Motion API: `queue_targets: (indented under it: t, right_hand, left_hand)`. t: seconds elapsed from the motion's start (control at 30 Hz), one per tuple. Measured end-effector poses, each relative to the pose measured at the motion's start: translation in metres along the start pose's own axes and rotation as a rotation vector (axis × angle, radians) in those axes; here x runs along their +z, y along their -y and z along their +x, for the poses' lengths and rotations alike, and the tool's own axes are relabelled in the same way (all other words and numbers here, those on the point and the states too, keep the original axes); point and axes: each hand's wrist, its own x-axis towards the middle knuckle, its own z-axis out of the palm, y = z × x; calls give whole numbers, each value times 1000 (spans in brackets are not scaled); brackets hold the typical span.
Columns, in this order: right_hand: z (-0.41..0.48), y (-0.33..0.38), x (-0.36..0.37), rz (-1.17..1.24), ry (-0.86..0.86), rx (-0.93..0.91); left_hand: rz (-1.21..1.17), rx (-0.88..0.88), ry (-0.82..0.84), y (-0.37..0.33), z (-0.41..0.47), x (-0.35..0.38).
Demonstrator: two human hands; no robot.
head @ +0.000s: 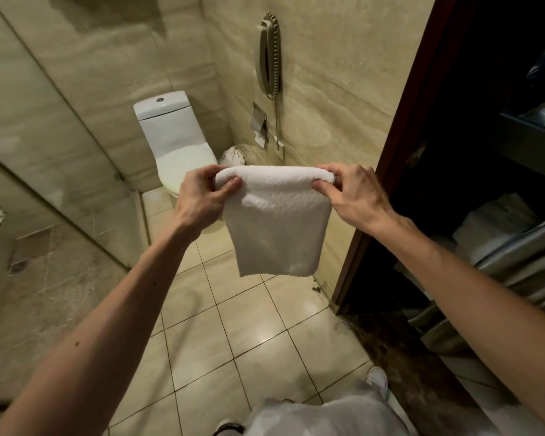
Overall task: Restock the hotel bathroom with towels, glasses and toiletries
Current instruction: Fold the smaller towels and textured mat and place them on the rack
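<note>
The left hand (202, 196) is pinching the left end of a folded white towel (277, 221), thumb in front and fingers curled behind. The right hand (353, 193) is pinching the right end likewise. The towel is hanging between them in the air, above the tiled floor (258, 335). Beyond it a white toilet (170, 133) is standing against the wall, with a phone (269, 55) hanging higher up.

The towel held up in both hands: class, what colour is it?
Plain white, no pattern. The towel shows best in the head view, the only one.
</note>
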Motion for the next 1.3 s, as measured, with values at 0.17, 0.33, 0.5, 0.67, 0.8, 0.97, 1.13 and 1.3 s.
queue_targets:
  t: [0.17, 0.33, 0.5, 0.67, 0.8, 0.97, 1.13, 1.3]
  right_hand:
    - [1, -7, 4, -96, -102, -5]
    - [2, -22, 4, 1, -38, 81]
    - [-5, -31, -11, 292, 175, 173]
    - [-27, -26, -25, 669, 303, 137]
    - [-49, -22, -27, 1056, 451, 267]
    - [-99, -7, 15, 1081, 735, 593]
    - [-107, -2, 17, 1289, 648, 700]
    - [-107, -13, 19, 1411, 564, 856]
  left_hand:
    - [3, -5, -73, 0, 3, 3]
    - [51, 28, -6, 2, 3, 2]
    - [-305, 24, 217, 1, -13, 1]
    - [-335, 138, 218, -8, -31, 8]
    - [-159, 274, 128, -19, -27, 12]
    - [65, 253, 45, -6, -22, 22]
    - [-50, -294, 150, 35, -25, 26]
    - [-1216, -699, 425, 62, -77, 34]
